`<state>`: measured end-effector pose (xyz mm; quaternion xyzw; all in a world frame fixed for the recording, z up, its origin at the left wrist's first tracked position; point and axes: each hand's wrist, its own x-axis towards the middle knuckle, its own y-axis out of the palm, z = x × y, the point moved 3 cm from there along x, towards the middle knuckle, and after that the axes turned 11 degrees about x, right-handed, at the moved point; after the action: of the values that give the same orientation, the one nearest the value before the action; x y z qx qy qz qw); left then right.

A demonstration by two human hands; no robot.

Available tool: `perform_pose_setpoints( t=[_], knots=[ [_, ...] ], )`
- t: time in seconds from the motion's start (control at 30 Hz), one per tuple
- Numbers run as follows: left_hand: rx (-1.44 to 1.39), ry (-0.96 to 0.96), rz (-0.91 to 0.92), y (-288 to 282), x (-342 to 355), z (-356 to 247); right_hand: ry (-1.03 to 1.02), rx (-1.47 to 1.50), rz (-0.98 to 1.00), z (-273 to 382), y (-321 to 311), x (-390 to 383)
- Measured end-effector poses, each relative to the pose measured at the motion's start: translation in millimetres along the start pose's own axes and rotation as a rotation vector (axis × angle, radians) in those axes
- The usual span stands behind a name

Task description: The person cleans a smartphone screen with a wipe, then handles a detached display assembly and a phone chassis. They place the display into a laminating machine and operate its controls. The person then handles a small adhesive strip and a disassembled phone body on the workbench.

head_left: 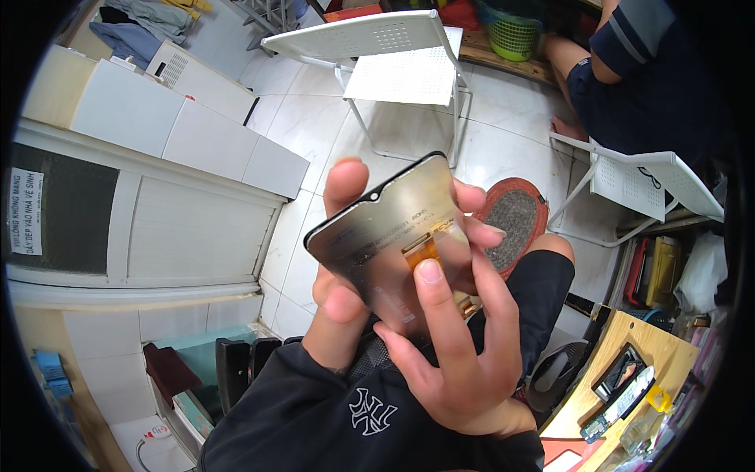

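A phone display panel (370, 252) is held up in front of me, its metallic back facing me and a small notch in its black top edge. My left hand (334, 315) is closed around it from behind and the left side, with fingertips showing past the edges. My right hand (464, 354) has its index fingertip pressed on the orange flex cable (423, 253) on the panel's back. The right thumb is by the panel's lower edge. Much of the left palm is hidden behind the panel.
To the lower right, a wooden bench (574, 401) bears an opened phone (621, 372), phone parts and a yellow item (658, 399). A white folding chair (401, 75) stands ahead, another chair (629, 185) at right near a seated person (661, 94). An oval mat (515, 224) lies on the tiles.
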<state>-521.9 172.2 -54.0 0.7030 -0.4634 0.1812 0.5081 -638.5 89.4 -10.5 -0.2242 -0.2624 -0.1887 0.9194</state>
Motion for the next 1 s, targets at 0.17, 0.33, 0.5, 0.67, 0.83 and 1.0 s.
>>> perform_pose_setpoints(
  t=[0.17, 0.33, 0.5, 0.67, 0.83, 1.0],
  knots=[
    [0.098, -0.042, -0.001, -2, 0, -3, 0.007, 0.009, 0.011, -3, 0, 1],
    [0.076, -0.067, -0.036, -9, 0, -3, 0.014, -0.032, -0.003, -5, 0, 2],
    [0.114, -0.076, -0.085, -10, -1, -5, 0.033, 0.014, 0.005, -6, 1, 2],
    [0.092, -0.066, -0.107, -9, -1, -2, 0.036, 0.010, 0.016, -7, 2, 2],
    [0.064, -0.067, -0.153, -8, -1, 2, 0.041, 0.003, 0.022, -8, 1, 3],
    [0.067, -0.083, -0.160, -9, -1, 2, 0.046, 0.002, 0.024, -7, 0, 2]
  ],
)
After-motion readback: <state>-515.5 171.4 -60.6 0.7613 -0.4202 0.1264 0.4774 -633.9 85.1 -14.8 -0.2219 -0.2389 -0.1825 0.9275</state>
